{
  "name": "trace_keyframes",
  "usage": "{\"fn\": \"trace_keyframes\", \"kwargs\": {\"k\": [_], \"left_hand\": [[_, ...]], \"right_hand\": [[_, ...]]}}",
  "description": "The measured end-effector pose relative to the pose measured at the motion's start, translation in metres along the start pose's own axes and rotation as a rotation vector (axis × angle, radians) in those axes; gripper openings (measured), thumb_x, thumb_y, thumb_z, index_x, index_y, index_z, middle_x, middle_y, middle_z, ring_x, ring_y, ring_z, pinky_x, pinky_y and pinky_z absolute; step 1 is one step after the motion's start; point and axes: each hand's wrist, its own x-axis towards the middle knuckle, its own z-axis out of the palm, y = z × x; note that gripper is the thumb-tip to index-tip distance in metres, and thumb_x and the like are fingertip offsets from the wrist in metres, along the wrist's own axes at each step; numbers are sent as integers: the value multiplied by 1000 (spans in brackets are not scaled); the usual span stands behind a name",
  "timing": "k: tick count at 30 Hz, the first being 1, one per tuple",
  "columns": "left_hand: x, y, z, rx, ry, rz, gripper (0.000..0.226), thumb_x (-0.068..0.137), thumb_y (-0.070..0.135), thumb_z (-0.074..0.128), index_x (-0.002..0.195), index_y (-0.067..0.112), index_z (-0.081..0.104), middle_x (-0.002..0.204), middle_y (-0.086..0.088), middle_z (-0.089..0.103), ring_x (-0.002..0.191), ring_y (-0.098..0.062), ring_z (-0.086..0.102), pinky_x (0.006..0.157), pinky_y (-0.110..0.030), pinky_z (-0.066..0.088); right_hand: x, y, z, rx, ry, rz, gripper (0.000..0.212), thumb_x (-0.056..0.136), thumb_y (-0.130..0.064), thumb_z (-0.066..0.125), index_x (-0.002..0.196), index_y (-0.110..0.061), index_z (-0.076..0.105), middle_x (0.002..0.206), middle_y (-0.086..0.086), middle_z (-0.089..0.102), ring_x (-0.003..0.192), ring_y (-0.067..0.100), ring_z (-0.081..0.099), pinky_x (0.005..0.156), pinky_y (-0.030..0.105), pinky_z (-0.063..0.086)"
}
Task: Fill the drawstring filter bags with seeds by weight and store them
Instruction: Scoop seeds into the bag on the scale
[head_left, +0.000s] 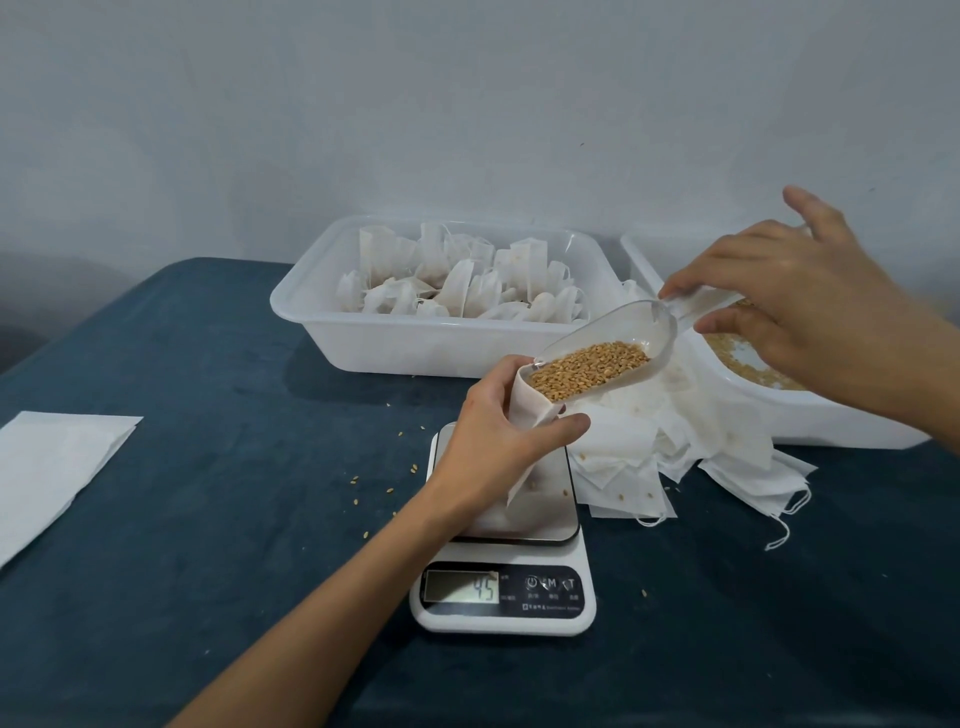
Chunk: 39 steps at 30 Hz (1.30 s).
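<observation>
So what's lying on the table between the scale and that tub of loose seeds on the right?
In the head view, a loose pile of empty filter bags lies between the scale and the seed tub.

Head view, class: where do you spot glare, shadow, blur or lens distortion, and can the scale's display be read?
Head view: soft, even light; a faint shadow under the bag tub; the table edges bow from the wide-angle lens; glare streaks the scale display, which seems to read 45; the right hand is slightly blurred; seeds in the scoop are sharp.
</observation>
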Motion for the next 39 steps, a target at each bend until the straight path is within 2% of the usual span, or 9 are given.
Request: {"fn": "trace_keyframes", "kwargs": {"k": [8, 13, 21, 29, 33, 39], "left_hand": [[0, -1, 0, -10, 0, -1, 45, 76, 26, 86, 116, 19, 65, 110, -2, 75, 107, -28, 72, 102, -54, 54], [-1, -1, -1, -7, 1, 8, 40, 80, 20, 86, 114, 16, 65, 105, -2, 76, 102, -27, 72, 97, -44, 56], [-1, -1, -2, -10, -2, -5, 41, 81, 18, 86, 116, 16, 65, 108, -3, 76, 104, -27, 72, 100, -50, 56], [-2, 0, -2, 5, -7, 0, 41, 81, 19, 86, 116, 18, 65, 106, -1, 76, 102, -24, 72, 98, -45, 56], [-2, 1, -2, 14, -3, -7, 45, 78, 26, 85, 117, 19, 64, 107, -2, 76, 102, -24, 72, 97, -45, 56], [-2, 4, -2, 7, 2, -11, 47, 76, 27, 85, 118, 23, 65, 112, 0, 76, 107, -24, 72, 102, -50, 55]], "right_hand": [[-1, -1, 0, 7, 5, -2, 31, 86, -10, 73, 115, -18, 71, 105, 1, 70, 110, 34, 61, 122, 57, 8], [0, -1, 2, 6, 3, 3, 31, 86, -11, 72, 116, -18, 71, 105, 0, 69, 111, 33, 61, 122, 56, 7], [0, 0, 4, -3, 11, -6, 30, 86, -15, 70, 116, -20, 70, 105, 0, 69, 109, 33, 61, 121, 57, 8], [0, 0, 4, -4, 21, -15, 30, 85, -13, 71, 115, -19, 70, 104, 1, 70, 108, 33, 62, 121, 59, 10], [-1, 0, 4, -11, 22, -17, 30, 85, -16, 69, 115, -19, 70, 105, 0, 70, 109, 33, 62, 121, 59, 9], [0, -1, 6, -8, 39, -30, 31, 84, -12, 72, 115, -19, 70, 104, 0, 70, 107, 34, 62, 120, 59, 10]]}}
